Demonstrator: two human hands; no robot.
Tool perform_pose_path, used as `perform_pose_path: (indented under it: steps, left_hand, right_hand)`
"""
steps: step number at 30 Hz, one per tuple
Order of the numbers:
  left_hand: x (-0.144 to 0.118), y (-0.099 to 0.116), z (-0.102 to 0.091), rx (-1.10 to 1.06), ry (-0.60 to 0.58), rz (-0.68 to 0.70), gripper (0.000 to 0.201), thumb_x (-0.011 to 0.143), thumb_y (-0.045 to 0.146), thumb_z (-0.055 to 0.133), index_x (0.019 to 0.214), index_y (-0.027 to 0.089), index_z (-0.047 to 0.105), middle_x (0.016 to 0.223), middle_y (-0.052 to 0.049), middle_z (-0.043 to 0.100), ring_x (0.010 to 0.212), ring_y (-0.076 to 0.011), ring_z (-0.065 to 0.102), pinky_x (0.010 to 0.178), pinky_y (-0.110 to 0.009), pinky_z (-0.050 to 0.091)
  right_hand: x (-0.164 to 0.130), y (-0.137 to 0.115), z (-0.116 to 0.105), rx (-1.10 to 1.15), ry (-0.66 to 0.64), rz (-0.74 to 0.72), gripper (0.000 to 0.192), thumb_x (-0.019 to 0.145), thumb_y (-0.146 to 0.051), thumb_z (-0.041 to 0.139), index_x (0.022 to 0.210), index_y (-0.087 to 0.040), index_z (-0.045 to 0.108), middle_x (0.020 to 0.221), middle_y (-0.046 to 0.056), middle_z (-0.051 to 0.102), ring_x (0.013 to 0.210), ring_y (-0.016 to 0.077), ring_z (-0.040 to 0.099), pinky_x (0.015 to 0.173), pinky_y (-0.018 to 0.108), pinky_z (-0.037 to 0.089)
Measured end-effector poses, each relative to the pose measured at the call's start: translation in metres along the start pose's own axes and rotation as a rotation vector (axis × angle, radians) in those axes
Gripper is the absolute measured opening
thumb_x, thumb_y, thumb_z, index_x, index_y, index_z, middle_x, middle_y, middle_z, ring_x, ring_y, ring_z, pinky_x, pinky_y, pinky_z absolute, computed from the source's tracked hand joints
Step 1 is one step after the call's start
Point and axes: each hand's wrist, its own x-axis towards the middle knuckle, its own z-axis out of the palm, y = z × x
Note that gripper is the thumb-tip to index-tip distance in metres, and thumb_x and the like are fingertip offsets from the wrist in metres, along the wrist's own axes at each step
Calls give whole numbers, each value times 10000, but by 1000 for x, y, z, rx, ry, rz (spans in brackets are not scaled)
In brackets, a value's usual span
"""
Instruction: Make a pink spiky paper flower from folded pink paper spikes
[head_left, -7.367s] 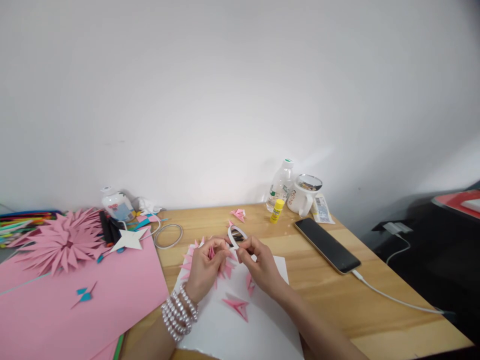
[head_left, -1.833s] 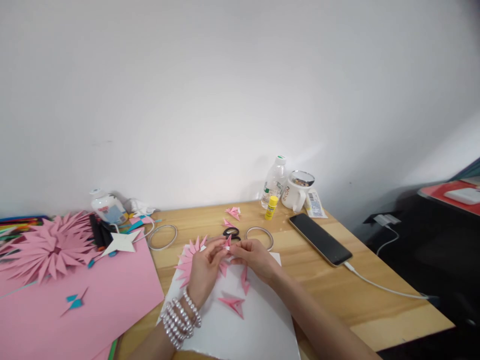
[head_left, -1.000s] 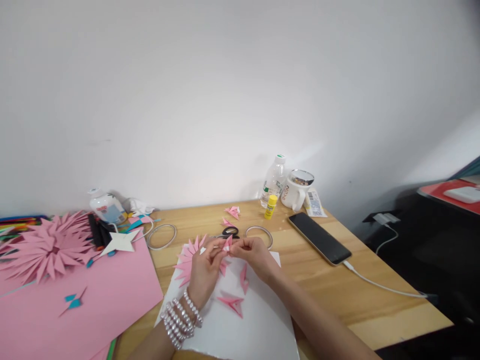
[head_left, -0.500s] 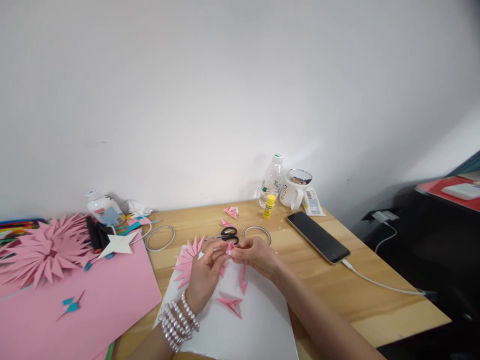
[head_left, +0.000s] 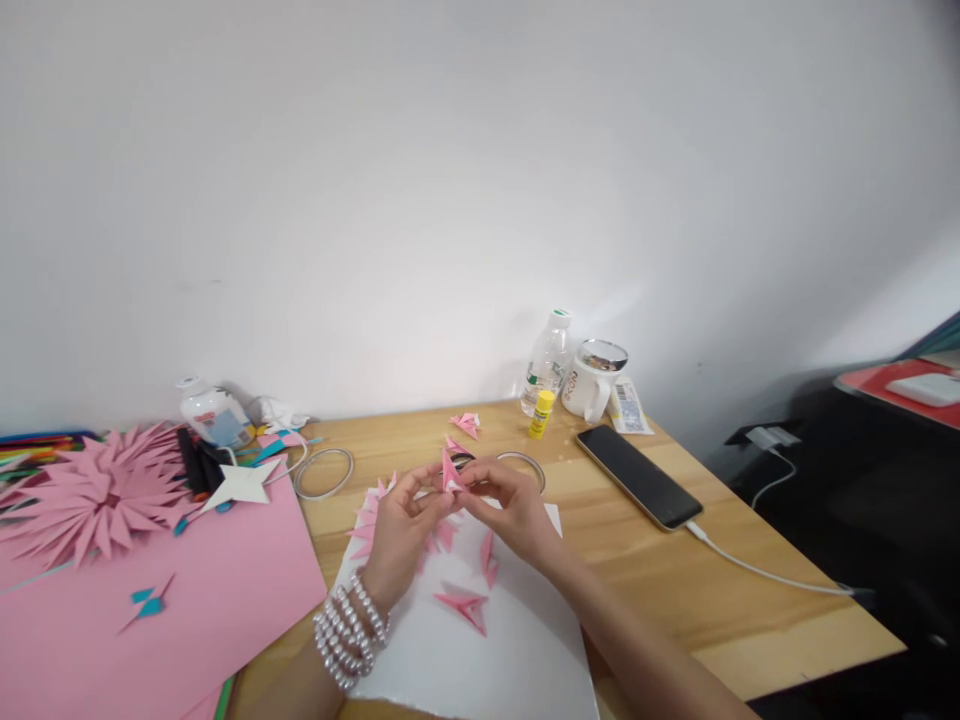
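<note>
I have both hands raised a little over the white sheet [head_left: 480, 650]. My left hand [head_left: 401, 525] and my right hand [head_left: 510, 505] meet at the fingertips, and between them they pinch one small folded pink petal [head_left: 449, 470], its tip pointing up. The left fingers are otherwise loosely curled, with a bead bracelet [head_left: 349, 630] at that wrist; the right fingers close down on the petal from the far side.

Just under the left hand lies the half flower [head_left: 371, 515], a fan of pink points already joined along the sheet's near-left edge. I judge it about half built: only one side of the ring shows points, though my hand hides part of it. Two loose petals [head_left: 465, 605] wait on the sheet below my hands, and two more [head_left: 465, 425] lie further back on the table [head_left: 675, 590]. So several pieces are folded and not yet fixed on, and the one in my fingers is not attached either.

Behind my hands a tape ring [head_left: 525, 465] lies flat, with the scissors mostly hidden beside it. Further back stand a glue stick [head_left: 538, 414], a bottle [head_left: 547, 360] and a mug [head_left: 592, 380]; a phone [head_left: 637, 475] lies to the right on its cable. To the left, on the pink paper [head_left: 150, 620], sits a finished flower [head_left: 90, 490], full all round, which shows what the half one lacks.
</note>
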Motion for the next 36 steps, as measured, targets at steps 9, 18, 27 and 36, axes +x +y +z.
perform_pose_path:
  steps: [9,18,27,36]
  left_hand:
    - [2,7,-2,-79,-131,-53,288,705,229,656,972,143,590,1011,-99,653,870,-210,633,825,-363,482]
    - [2,4,0,26,-17,54,191,628,220,703,779,154,608,721,-6,631,636,-122,588,620,-252,489]
    - [1,-2,2,96,-95,40,155,712,266,632,797,139,603,694,-5,582,600,-100,521,597,-236,441]
    - [2,0,0,166,-34,29,193,731,321,609,737,130,638,617,-3,575,552,-101,498,559,-223,421]
  right_hand:
    - [0,4,-3,-113,54,-79,84,721,-261,628,767,-215,681,819,61,642,787,189,599,702,304,486]
    - [-2,-3,0,-163,20,-86,121,748,-270,583,705,-199,671,831,75,625,796,189,596,673,288,487]
    - [-4,10,5,-360,61,-253,102,778,-205,511,693,-179,560,768,52,592,682,135,558,561,240,475]
    - [-5,11,7,-207,12,-55,62,717,-195,584,763,-167,553,677,18,605,602,123,593,571,247,520]
